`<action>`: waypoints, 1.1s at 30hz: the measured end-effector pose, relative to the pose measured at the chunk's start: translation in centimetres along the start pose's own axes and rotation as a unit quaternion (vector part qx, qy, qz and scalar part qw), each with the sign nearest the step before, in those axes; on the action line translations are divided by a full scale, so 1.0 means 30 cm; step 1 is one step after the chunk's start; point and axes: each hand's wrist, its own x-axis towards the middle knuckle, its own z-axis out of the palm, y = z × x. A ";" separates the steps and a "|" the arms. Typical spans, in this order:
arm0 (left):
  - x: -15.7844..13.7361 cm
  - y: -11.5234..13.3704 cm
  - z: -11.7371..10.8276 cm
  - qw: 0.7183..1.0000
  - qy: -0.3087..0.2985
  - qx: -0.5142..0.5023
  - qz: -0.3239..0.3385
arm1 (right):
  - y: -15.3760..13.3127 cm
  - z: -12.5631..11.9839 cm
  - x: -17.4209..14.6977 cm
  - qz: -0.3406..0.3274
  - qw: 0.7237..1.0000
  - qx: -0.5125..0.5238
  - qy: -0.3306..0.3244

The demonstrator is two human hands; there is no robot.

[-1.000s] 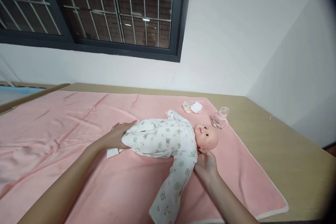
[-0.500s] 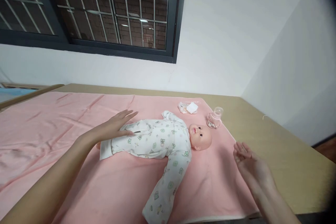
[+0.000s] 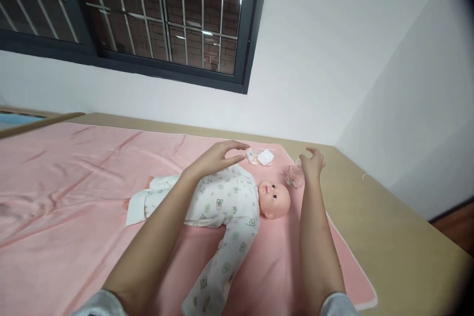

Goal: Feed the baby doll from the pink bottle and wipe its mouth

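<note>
A baby doll (image 3: 274,199) lies on its back in white patterned clothes (image 3: 222,202), its head to the right. One long sleeve stretches toward me. My left hand (image 3: 222,154) is over the doll's far side, thumb and fingers apart, with nothing in it. Its fingertips come close to a small clear plastic packet (image 3: 253,156) with a white square piece (image 3: 265,157) beside it. Next to a small pink baby bottle (image 3: 294,176), my right hand (image 3: 313,162) has its fingers bent and thumb apart. It partly covers the bottle's clear top; contact there is unclear.
A pink blanket (image 3: 89,168) lies under the doll, wrinkled at the left. It covers much of a wooden tabletop (image 3: 374,227). A white wall (image 3: 314,59) and a barred window (image 3: 166,19) stand behind. Something light blue (image 3: 20,119) shows at the far left.
My left hand has moved right and away from me, from the doll's legs to near the packet. My right hand has gone forward and left to the bottle. The view has shifted slightly.
</note>
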 end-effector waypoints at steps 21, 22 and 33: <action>-0.074 -0.006 -0.018 0.998 0.035 0.034 -0.031 | 0.174 0.094 -0.032 -0.021 0.991 -0.092 -0.091; -0.076 0.001 -0.021 0.998 0.039 0.039 -0.029 | 0.170 0.096 -0.038 -0.025 0.991 -0.095 -0.092; -0.055 -0.006 0.030 0.996 0.019 0.091 -0.016 | 0.072 0.058 -0.063 -0.055 0.996 -0.063 -0.044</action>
